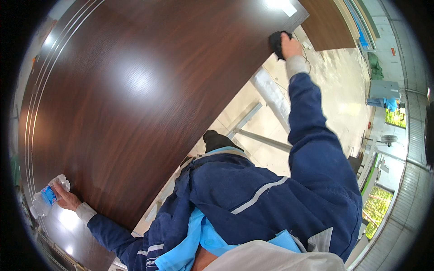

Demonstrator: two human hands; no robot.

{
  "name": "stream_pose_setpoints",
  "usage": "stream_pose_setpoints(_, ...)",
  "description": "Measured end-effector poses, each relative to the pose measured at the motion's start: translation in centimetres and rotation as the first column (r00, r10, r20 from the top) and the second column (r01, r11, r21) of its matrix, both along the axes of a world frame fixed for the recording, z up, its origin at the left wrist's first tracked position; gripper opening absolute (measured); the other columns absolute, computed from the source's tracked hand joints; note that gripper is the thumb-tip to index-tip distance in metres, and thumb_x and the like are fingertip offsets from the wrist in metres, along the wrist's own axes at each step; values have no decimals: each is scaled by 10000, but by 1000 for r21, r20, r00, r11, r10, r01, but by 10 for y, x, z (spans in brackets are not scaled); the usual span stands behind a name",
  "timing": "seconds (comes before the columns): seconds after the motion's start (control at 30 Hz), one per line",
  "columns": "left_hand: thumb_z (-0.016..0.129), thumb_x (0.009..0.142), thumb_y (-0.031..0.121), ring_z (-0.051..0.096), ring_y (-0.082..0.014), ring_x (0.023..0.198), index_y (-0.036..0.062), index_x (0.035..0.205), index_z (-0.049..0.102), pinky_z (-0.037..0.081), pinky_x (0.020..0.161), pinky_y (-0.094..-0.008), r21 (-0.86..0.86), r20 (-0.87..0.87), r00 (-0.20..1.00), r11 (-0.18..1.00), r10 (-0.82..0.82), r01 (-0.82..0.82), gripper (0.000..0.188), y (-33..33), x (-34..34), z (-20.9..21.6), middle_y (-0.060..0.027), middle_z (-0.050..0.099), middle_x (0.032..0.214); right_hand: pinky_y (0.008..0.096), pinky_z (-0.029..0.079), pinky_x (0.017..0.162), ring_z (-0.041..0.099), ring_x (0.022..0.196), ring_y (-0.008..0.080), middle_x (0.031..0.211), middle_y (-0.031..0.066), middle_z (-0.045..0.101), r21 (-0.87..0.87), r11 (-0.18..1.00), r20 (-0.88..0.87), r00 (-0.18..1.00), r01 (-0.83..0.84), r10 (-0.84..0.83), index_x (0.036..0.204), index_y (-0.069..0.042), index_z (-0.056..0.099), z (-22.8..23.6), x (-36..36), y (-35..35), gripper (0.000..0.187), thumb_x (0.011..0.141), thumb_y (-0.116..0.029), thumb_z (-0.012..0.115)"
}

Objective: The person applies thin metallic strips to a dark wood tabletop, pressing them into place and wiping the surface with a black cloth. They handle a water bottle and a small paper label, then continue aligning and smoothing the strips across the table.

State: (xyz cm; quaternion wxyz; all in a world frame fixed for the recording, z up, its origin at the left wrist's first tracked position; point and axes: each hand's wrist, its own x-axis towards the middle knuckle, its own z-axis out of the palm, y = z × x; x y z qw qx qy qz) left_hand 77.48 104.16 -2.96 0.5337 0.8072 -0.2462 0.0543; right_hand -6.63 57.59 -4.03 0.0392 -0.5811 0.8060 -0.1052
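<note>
A large dark-brown wood-grain panel (149, 135) spreads across the left and middle of the view, with pale parallel lines along its far left side. Over its lower left part, my left hand (66, 198) is closed round a clear plastic bottle (41, 203) with a blue label; the bottle is tilted on its side. At the panel's edge in the upper right, my right hand (291, 47) grips a bunched black cloth (275, 44) that touches the edge. Part of the cloth is hidden under my fingers.
Below the panel, a grey metal frame (264, 139) stands on the pale tiled floor (337, 95). Another brown panel (327, 25) is at the upper right. A person in light blue (389, 104) is far off at the right, near a grey box (384, 89).
</note>
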Motion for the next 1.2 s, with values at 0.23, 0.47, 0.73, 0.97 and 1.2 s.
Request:
stream_pose_setpoints(0.23, 725, 999, 212, 691, -247, 1100, -35, 1302, 667, 543, 1015, -398, -109, -217, 976, 994, 8, -32, 395, 29, 57, -32, -144, 710, 1264, 467, 421, 1160, 529, 1409, 419, 1476, 239, 588, 117, 980, -119, 982, 162, -148, 1345, -18, 680, 46, -74, -126, 683, 953, -533, 461)
stream_pose_setpoints(0.47, 751, 924, 415, 687, -225, 908, 46, 1139, 750, 543, 835, -359, 322, 280, 955, 927, 102, -194, 427, 13, -3, -8, -121, 757, 995, 603, 459, 1079, 560, 1321, 447, 1432, 268, 577, 312, 827, -875, 197, -468, 442, 1449, -170, 591, -6, -102, -82, 395, 1088, -265, 460)
stream_pose_setpoints(0.73, 793, 870, 586, 731, -281, 1068, 83, 1247, 685, 549, 972, -415, 73, 126, 977, 981, 172, -182, 639, -10, -76, 48, -121, 772, 1130, 528, 212, 1281, 303, 1538, 476, 1647, 296, 348, -20, -81, 5, -81, -997, 997, 1523, 99, 411, 26, 186, 117, 643, 965, -133, 632)
stream_pose_setpoints(0.97, 744, 859, 619, 735, -313, 1038, 102, 1229, 696, 560, 940, -440, 121, 89, 987, 982, 134, -144, 637, 50, -135, 49, -133, 768, 1093, 566, 206, 1282, 307, 1560, 394, 1662, 211, 372, 14, -771, 48, -770, -637, 636, 1561, -50, 449, 31, 444, 331, 889, 760, -190, 809)
stream_pose_setpoints(1.2, 865, 798, 436, 734, -248, 987, 55, 1221, 702, 592, 873, -384, -247, 136, 918, 911, 371, -332, 592, 236, -228, -10, -105, 755, 1068, 658, 219, 1247, 350, 1519, 491, 1589, 278, 453, 84, -728, 71, -725, -680, 685, 1371, 45, 566, 56, 389, 321, 598, 797, -53, 703)
